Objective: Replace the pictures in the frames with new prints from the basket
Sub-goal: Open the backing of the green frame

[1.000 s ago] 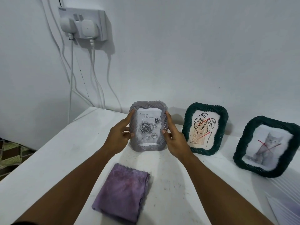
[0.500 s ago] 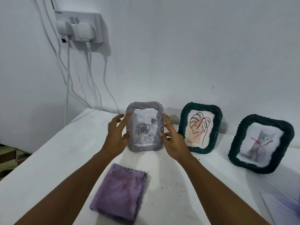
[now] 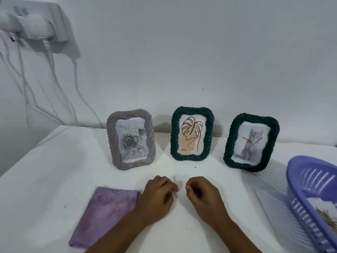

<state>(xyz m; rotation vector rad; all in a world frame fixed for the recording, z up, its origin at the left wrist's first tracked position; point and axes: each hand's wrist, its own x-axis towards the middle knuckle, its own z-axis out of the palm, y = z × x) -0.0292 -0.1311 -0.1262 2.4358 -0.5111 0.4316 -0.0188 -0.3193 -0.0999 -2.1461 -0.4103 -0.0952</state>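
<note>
In the head view, three frames stand in a row near the wall on the white table [image 3: 45,170]. The grey frame [image 3: 130,139] with a rose picture is on the left, the dark green frame with a leaf drawing [image 3: 191,133] is in the middle, and the dark green frame with a cat picture [image 3: 251,142] is on the right. The left hand [image 3: 157,199] and the right hand [image 3: 202,195] rest close together in front of the frames, fingers curled and holding nothing. A folded purple cloth [image 3: 104,214] lies just beside the left hand. The purple basket [image 3: 313,181] sits at the right edge, with a print [image 3: 326,212] inside it.
</note>
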